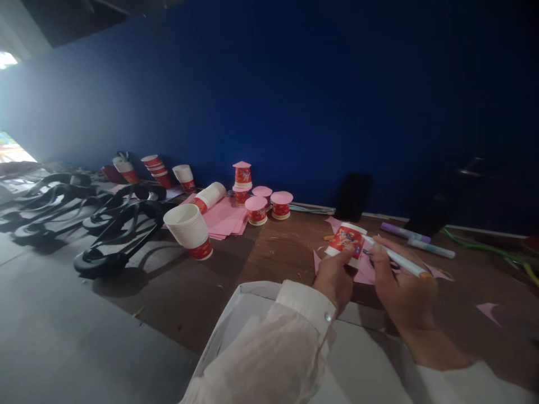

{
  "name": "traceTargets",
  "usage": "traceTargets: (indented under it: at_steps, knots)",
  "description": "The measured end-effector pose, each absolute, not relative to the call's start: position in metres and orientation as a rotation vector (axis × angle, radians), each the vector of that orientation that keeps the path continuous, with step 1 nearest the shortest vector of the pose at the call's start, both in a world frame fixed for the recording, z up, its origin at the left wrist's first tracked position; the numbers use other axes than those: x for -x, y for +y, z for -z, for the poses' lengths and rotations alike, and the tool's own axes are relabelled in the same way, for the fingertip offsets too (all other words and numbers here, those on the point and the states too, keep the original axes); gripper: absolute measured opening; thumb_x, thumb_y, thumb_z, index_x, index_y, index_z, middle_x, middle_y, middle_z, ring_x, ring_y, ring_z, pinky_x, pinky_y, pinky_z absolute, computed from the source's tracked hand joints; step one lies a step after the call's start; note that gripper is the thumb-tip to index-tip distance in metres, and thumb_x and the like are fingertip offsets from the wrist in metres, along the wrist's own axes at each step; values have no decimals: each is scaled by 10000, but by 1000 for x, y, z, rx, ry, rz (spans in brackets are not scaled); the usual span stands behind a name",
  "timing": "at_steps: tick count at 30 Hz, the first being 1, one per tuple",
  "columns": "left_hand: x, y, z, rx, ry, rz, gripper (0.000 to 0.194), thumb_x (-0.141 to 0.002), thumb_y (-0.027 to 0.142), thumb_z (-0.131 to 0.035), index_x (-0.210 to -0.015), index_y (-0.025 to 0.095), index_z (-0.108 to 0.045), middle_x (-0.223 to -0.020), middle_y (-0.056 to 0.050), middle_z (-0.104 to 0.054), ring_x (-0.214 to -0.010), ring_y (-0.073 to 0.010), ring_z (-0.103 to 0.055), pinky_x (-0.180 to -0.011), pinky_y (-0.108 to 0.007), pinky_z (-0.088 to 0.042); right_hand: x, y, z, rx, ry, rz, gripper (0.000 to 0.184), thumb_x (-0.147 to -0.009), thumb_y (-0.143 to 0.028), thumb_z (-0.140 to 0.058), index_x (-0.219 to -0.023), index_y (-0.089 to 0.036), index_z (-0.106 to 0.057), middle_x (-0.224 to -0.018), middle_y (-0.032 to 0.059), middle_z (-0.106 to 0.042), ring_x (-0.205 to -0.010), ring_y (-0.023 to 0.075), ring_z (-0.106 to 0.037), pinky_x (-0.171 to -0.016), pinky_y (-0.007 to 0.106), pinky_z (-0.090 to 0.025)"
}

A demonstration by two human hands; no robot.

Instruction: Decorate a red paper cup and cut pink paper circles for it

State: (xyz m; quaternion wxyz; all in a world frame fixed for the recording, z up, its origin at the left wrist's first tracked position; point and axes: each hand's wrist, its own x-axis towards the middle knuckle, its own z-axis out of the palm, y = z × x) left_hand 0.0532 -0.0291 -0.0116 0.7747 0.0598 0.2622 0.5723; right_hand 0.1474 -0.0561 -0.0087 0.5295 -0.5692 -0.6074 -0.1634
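My left hand (337,280) is closed round a red and white patterned paper cup (346,242), which lies tilted on its side. In my right hand (404,286) is a white marker (398,257) with an orange end; its tip meets or nearly meets the cup's right edge. Beneath both hands lie pink paper scraps (365,275), with dark scissors partly hidden by my right hand. Just behind them rest a purple marker (405,232) and a pale marker (432,248).
Several cups topped with pink paper discs (281,197) stand left of centre, by pink sheets (227,216). Nearer is a stack of paper cups (187,227). Black headsets (122,235) crowd the left. A dark phone-like slab (353,196) leans on the blue wall (295,101).
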Motion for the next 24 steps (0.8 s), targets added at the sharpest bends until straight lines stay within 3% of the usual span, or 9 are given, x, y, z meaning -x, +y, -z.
traceTargets:
  at_steps: [8,15,24]
  knots:
    - [-52,-29,11,-150,549,-1238,223,-707,123,-809,-901,178,-715,-915,-50,-737,-879,-164,-706,-840,-255,-510,-148,-55,8,1318,-1471,419,302,-1011,-387,-543,-1031,-189,-770,-1026,125,-815,-998,303,-768,-940,472,-587]
    - [-53,-28,14,-157,582,-1239,230,-686,142,-819,-873,185,-692,-982,-65,-743,-990,-199,-719,-891,-278,-517,-149,-55,7,1305,-1498,409,275,-1012,-383,-546,-1017,-217,-766,-1015,102,-817,-965,276,-775,-912,434,-598]
    - [-54,-25,16,-145,574,-1257,281,-651,145,-852,-878,191,-693,-893,-29,-730,-875,-165,-702,-835,-257,-508,-150,-56,7,1302,-1523,393,264,-1013,-370,-539,-1018,-225,-759,-1026,96,-816,-969,273,-774,-925,430,-591]
